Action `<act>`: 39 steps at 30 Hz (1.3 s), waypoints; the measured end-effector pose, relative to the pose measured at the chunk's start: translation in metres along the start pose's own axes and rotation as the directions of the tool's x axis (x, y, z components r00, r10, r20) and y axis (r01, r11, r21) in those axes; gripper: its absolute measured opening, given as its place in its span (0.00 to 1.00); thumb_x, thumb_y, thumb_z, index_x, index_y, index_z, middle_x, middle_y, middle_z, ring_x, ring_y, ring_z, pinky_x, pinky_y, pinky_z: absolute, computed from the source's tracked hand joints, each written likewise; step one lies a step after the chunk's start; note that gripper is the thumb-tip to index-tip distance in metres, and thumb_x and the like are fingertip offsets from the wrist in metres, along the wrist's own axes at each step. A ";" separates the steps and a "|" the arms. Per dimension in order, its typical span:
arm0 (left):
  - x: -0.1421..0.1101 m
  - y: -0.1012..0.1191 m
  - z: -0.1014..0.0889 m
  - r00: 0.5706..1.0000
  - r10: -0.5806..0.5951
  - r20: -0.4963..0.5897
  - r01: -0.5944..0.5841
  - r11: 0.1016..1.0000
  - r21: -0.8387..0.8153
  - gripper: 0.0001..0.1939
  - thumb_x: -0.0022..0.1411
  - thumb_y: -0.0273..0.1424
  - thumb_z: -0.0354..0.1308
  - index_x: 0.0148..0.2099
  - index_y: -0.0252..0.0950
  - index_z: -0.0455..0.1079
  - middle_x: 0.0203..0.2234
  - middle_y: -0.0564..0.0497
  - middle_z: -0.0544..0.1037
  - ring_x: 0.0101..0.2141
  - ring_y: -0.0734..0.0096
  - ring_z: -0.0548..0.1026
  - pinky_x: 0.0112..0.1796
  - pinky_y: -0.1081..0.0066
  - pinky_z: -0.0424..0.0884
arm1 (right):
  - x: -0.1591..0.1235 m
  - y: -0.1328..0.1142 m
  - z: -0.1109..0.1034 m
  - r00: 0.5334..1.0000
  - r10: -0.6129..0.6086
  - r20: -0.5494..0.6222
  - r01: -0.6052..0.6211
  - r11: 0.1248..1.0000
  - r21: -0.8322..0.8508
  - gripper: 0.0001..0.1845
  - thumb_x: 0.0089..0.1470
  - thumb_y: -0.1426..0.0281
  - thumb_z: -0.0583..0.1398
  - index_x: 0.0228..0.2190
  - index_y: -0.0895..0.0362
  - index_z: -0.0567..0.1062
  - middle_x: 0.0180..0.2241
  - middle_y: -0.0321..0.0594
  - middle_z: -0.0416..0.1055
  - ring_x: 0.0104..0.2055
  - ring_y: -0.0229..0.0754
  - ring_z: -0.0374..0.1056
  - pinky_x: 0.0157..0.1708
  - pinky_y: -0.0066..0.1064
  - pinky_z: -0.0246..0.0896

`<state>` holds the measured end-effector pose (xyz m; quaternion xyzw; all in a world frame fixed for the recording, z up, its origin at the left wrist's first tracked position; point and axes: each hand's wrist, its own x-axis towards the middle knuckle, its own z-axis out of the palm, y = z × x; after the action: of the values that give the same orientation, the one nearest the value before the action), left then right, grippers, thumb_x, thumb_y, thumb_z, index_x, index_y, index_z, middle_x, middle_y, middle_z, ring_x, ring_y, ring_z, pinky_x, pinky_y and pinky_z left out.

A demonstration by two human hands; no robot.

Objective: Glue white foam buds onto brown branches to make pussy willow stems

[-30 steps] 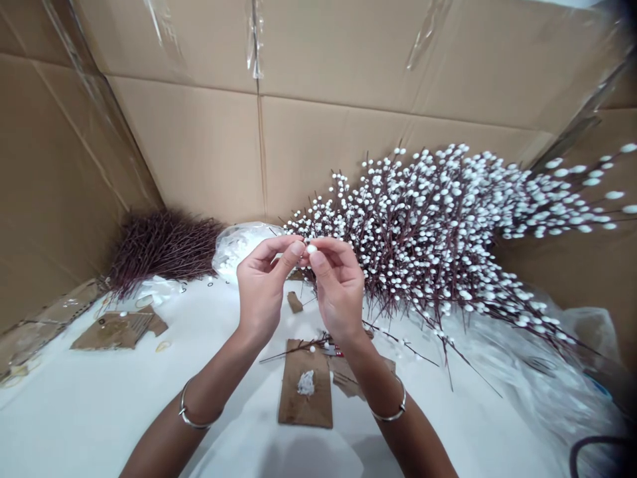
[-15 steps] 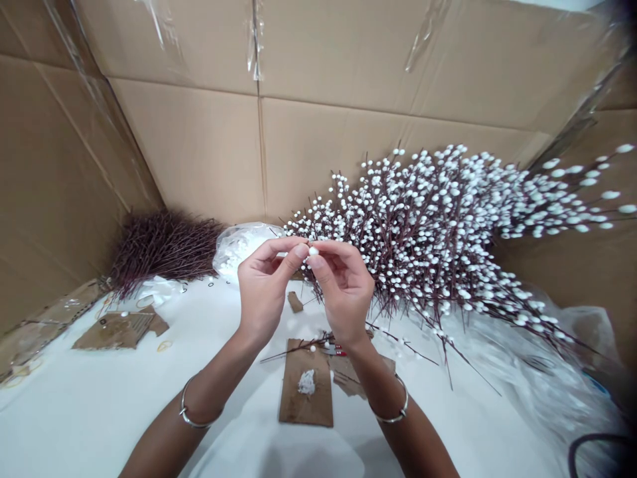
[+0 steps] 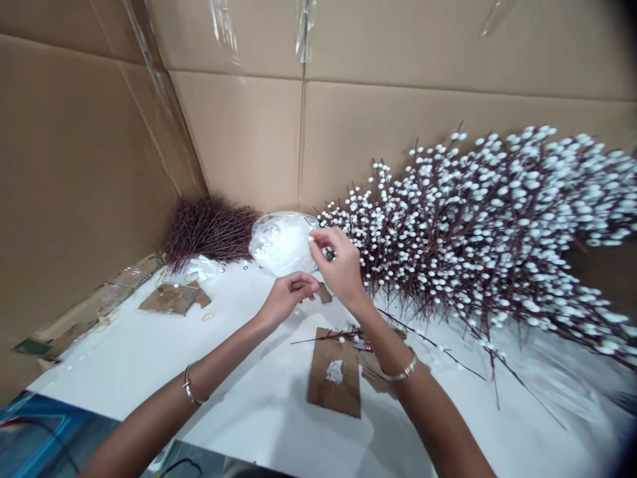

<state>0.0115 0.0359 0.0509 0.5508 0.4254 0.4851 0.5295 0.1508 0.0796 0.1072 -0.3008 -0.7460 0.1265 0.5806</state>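
White bud [image 3: 311,238] in right hand [image 3: 342,267], near bag's [image 3: 284,244] edge

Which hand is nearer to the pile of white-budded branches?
Right hand: it is at the left edge of the pile; the left hand is farther left and lower in view.

Bag [image 3: 284,244] btwn stems [image 3: 212,229] L, branches [image 3: 448,232] R

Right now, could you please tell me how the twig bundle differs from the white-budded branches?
The twig bundle looks bare, while the budded branches carry many white buds. The twig bundle is compact; the budded branches spread wider. Both have dark, thin stems and lie beside the cardboard wall.
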 end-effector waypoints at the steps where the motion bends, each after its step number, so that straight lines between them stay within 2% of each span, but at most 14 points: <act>1: -0.002 -0.012 -0.007 1.000 -0.020 0.005 0.020 0.999 0.025 0.14 0.54 0.40 0.67 0.36 0.33 0.75 0.29 0.48 0.81 0.28 0.71 0.76 0.31 0.73 0.68 | 0.007 0.013 0.012 0.998 0.024 0.065 -0.021 0.999 -0.045 0.09 0.58 0.75 0.56 0.38 0.55 0.75 0.37 0.38 0.71 0.36 0.38 0.68 0.42 0.35 0.67; 3: -0.004 -0.032 -0.017 0.999 -0.033 0.012 0.032 0.998 0.056 0.14 0.54 0.40 0.67 0.35 0.33 0.75 0.29 0.47 0.82 0.30 0.69 0.77 0.34 0.71 0.70 | 0.022 0.037 0.036 0.969 0.134 0.206 -0.093 0.976 -0.195 0.13 0.56 0.79 0.55 0.41 0.57 0.74 0.41 0.43 0.70 0.41 0.42 0.68 0.46 0.37 0.66; 6: -0.005 -0.052 -0.027 0.999 -0.038 0.005 0.038 0.995 0.088 0.12 0.52 0.37 0.67 0.34 0.33 0.75 0.29 0.47 0.82 0.31 0.67 0.78 0.35 0.70 0.71 | 0.036 0.054 0.070 0.899 0.282 0.336 -0.104 0.881 -0.461 0.26 0.53 0.81 0.55 0.55 0.61 0.68 0.50 0.53 0.67 0.53 0.51 0.64 0.53 0.44 0.61; 8: -0.004 -0.059 -0.029 0.999 -0.035 -0.006 0.035 0.994 0.108 0.10 0.52 0.35 0.66 0.33 0.33 0.75 0.29 0.47 0.82 0.31 0.67 0.78 0.36 0.69 0.71 | 0.037 0.052 0.095 0.877 0.250 0.410 -0.034 0.884 -0.466 0.26 0.55 0.81 0.54 0.56 0.59 0.68 0.51 0.52 0.67 0.54 0.51 0.63 0.53 0.42 0.61; 9: -0.004 -0.063 -0.030 0.999 -0.032 -0.010 0.033 0.992 0.118 0.09 0.52 0.33 0.66 0.33 0.33 0.76 0.29 0.47 0.82 0.31 0.66 0.78 0.36 0.69 0.71 | 0.035 0.048 0.109 0.857 0.191 0.479 0.062 0.884 -0.463 0.24 0.57 0.81 0.52 0.54 0.59 0.69 0.51 0.51 0.67 0.53 0.50 0.63 0.53 0.41 0.61; 11: -0.003 -0.070 -0.032 0.999 -0.027 -0.026 0.030 0.989 0.143 0.07 0.50 0.30 0.65 0.32 0.32 0.76 0.28 0.48 0.82 0.31 0.65 0.77 0.35 0.69 0.71 | 0.027 0.040 0.139 0.774 0.113 0.623 0.216 0.878 -0.428 0.20 0.59 0.80 0.50 0.48 0.57 0.73 0.46 0.47 0.70 0.51 0.47 0.64 0.49 0.36 0.63; 14: -0.002 -0.082 -0.035 0.997 -0.017 -0.080 0.030 0.985 0.172 0.03 0.44 0.24 0.64 0.26 0.32 0.73 0.22 0.51 0.80 0.29 0.64 0.75 0.31 0.70 0.69 | 0.013 0.037 0.181 0.697 0.130 0.705 0.259 0.871 -0.417 0.17 0.57 0.82 0.51 0.40 0.56 0.77 0.45 0.44 0.72 0.46 0.45 0.67 0.41 0.33 0.65; 19: 0.000 -0.095 -0.043 0.988 -0.008 -0.154 0.031 0.989 0.146 0.05 0.43 0.19 0.59 0.25 0.32 0.71 0.22 0.51 0.79 0.31 0.61 0.76 0.32 0.70 0.71 | 0.004 0.058 0.225 0.643 0.181 0.744 0.297 0.837 -0.460 0.17 0.60 0.80 0.51 0.39 0.60 0.78 0.47 0.50 0.74 0.51 0.51 0.67 0.44 0.38 0.66; 24: 0.003 -0.096 -0.044 0.986 -0.021 -0.167 0.036 0.996 0.085 0.05 0.43 0.19 0.60 0.26 0.31 0.72 0.25 0.48 0.81 0.32 0.60 0.77 0.32 0.69 0.72 | 0.002 0.078 0.240 0.587 0.199 0.784 0.338 0.820 -0.461 0.10 0.63 0.73 0.57 0.42 0.60 0.77 0.48 0.47 0.73 0.55 0.49 0.66 0.51 0.43 0.66; 26: 0.003 -0.096 -0.043 0.985 -0.026 -0.172 0.038 0.997 0.068 0.04 0.44 0.20 0.60 0.27 0.30 0.73 0.26 0.47 0.81 0.32 0.59 0.78 0.33 0.69 0.72 | 0.002 0.082 0.243 0.577 0.208 0.790 0.340 0.818 -0.463 0.12 0.62 0.66 0.60 0.45 0.59 0.75 0.49 0.44 0.72 0.53 0.46 0.68 0.52 0.46 0.66; 28: 0.003 -0.098 -0.043 0.984 -0.033 -0.178 0.043 0.998 0.053 0.05 0.44 0.20 0.61 0.28 0.29 0.74 0.26 0.46 0.82 0.33 0.58 0.78 0.33 0.68 0.73 | 0.002 0.084 0.243 0.577 0.212 0.788 0.330 0.823 -0.463 0.11 0.62 0.67 0.60 0.44 0.59 0.75 0.49 0.44 0.73 0.52 0.46 0.69 0.52 0.46 0.66; 30: 0.003 -0.099 -0.043 0.983 -0.040 -0.178 0.047 0.998 0.038 0.06 0.44 0.20 0.63 0.30 0.29 0.75 0.28 0.46 0.82 0.34 0.57 0.78 0.35 0.67 0.74 | 0.002 0.086 0.242 0.588 0.210 0.781 0.308 0.834 -0.457 0.09 0.62 0.73 0.58 0.42 0.60 0.76 0.47 0.48 0.74 0.54 0.48 0.67 0.52 0.44 0.65; 33: 0.003 -0.101 -0.043 0.983 -0.052 -0.175 0.057 0.998 0.022 0.07 0.43 0.21 0.64 0.30 0.30 0.76 0.28 0.46 0.82 0.35 0.57 0.78 0.35 0.66 0.74 | 0.002 0.087 0.240 0.616 0.201 0.762 0.254 0.865 -0.433 0.14 0.59 0.81 0.53 0.41 0.63 0.77 0.46 0.54 0.75 0.56 0.49 0.65 0.53 0.43 0.64; 39: 0.005 -0.095 -0.045 0.983 -0.070 -0.172 0.073 0.997 0.016 0.05 0.42 0.19 0.61 0.26 0.30 0.74 0.23 0.49 0.81 0.30 0.60 0.77 0.32 0.67 0.73 | 0.009 0.068 0.224 0.710 0.190 0.678 0.067 0.940 -0.333 0.14 0.57 0.81 0.52 0.38 0.62 0.76 0.43 0.52 0.75 0.51 0.48 0.67 0.51 0.42 0.64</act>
<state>-0.0282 0.0557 -0.0447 0.4972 0.4941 0.5066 0.5020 -0.0407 0.1744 0.0117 -0.3490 -0.9095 0.1225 0.1897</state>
